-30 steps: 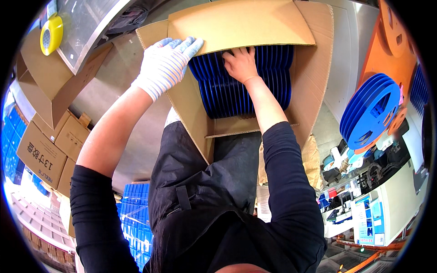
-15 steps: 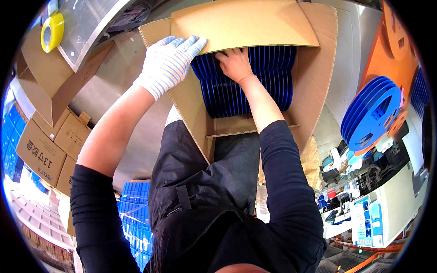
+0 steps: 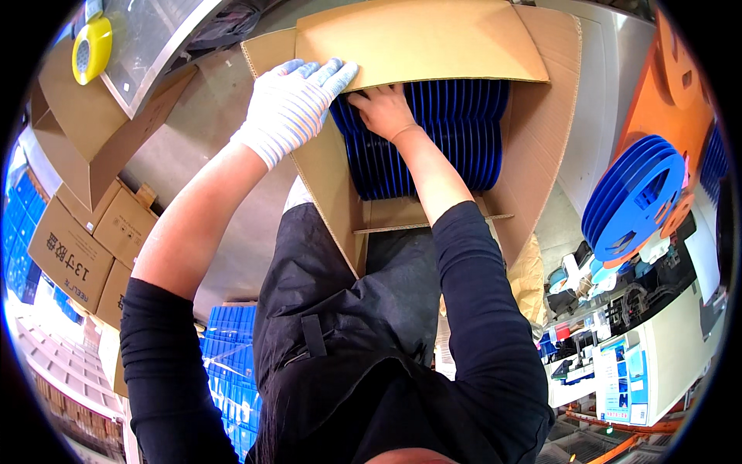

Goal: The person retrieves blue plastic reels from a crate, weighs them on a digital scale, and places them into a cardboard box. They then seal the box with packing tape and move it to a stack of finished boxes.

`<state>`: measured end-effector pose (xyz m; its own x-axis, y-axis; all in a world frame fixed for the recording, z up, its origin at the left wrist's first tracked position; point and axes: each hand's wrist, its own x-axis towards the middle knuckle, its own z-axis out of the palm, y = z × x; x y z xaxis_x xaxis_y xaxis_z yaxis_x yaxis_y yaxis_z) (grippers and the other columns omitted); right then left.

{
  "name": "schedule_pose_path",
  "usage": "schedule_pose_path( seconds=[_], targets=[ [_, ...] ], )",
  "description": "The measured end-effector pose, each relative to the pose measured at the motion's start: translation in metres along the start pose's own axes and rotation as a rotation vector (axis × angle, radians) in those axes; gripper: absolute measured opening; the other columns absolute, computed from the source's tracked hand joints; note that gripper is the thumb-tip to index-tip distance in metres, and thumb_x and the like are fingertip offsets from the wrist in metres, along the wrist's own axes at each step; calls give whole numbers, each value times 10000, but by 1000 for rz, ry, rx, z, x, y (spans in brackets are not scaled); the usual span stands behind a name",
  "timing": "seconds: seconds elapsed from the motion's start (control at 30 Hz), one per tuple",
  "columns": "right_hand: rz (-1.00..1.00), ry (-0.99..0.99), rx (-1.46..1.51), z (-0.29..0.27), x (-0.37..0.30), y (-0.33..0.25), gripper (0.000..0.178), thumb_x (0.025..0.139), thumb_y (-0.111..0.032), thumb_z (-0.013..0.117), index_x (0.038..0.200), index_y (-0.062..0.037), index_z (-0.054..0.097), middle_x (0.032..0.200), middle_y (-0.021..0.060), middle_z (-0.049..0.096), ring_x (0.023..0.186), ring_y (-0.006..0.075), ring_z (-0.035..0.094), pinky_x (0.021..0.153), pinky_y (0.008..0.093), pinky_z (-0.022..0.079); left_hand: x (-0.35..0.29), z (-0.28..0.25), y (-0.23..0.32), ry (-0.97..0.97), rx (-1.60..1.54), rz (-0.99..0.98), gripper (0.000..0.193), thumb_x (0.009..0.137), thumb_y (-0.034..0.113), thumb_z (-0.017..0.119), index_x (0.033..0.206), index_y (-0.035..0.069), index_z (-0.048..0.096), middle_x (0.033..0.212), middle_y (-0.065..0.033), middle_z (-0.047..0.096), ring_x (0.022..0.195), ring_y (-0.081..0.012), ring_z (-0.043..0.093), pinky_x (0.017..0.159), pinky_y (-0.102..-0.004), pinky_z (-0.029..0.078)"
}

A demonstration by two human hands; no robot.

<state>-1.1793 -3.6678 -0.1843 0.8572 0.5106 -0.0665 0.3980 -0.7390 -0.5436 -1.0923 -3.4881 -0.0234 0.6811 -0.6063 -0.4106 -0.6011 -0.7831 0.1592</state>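
Observation:
A tall cardboard box stands open in front of me, filled with a row of blue plastic reels set on edge. My left hand, in a striped white glove with bluish fingertips, lies with its fingers stretched out over the left corner of the box's far flap. Its thumb is hidden. Inside the box, my bare right hand rests on the left part of the reel row, fingers apart and somewhat bent. The flap covers some of its fingertips.
On the right, more blue reels lean by an orange panel. Yellow tape sits on a metal surface at the upper left. Closed cartons and another open box stand to the left. Blue wrapped stacks are beside my leg.
My right hand has moved left along the reels. My left hand stays on the flap. The whole view has shifted slightly.

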Motion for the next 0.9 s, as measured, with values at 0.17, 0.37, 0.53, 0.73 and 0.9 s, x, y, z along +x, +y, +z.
schedule_pose_path(
  seconds=[0.17, 0.37, 0.53, 0.73, 0.9],
  targets=[
    [148, -102, 46, 8, 6, -6, 303, 766, -247, 645, 1066, -225, 672, 1131, 31, 631, 1149, 248, 537, 1059, 589, 237, -1, 2, 0, 10, 13, 5, 551, 826, 122, 557, 1360, 232, 474, 1277, -46, 596, 1099, -216, 603, 982, -347, 449],
    [179, -102, -75, 20, 11, -19, 318, 793, -259, 641, 1109, -231, 660, 1249, 42, 588, 1205, 238, 512, 1072, 594, 219, 0, -1, 1, 3, 8, 2, 551, 820, 122, 559, 1354, 231, 481, 1282, -40, 593, 1104, -218, 598, 983, -348, 446],
    [90, -147, -10, 17, 12, -25, 336, 804, -191, 626, 1136, -243, 643, 1275, 56, 567, 1245, 245, 472, 1084, 591, 201, -1, 0, 1, 14, 17, -9, 547, 819, 121, 557, 1350, 231, 487, 1275, -36, 596, 1103, -220, 598, 981, -354, 445],
    [155, 14, 174, -26, -13, -41, 328, 791, -137, 637, 1116, -180, 635, 1335, 100, 508, 1307, 300, 403, 1092, 555, 216, -1, 1, 2, -9, 27, 15, 557, 826, 111, 554, 1362, 237, 471, 1282, -37, 592, 1087, -222, 608, 965, -347, 449],
    [356, 197, 42, -117, -150, -83, 428, 801, -143, 647, 1224, -132, 578, 1441, 151, 401, 1365, 375, 310, 1083, 545, 228, 16, -17, 15, -465, 126, 13, 643, 861, 107, 542, 1451, 263, 341, 1372, -42, 521, 1059, -217, 620, 945, -328, 450]
  ],
)
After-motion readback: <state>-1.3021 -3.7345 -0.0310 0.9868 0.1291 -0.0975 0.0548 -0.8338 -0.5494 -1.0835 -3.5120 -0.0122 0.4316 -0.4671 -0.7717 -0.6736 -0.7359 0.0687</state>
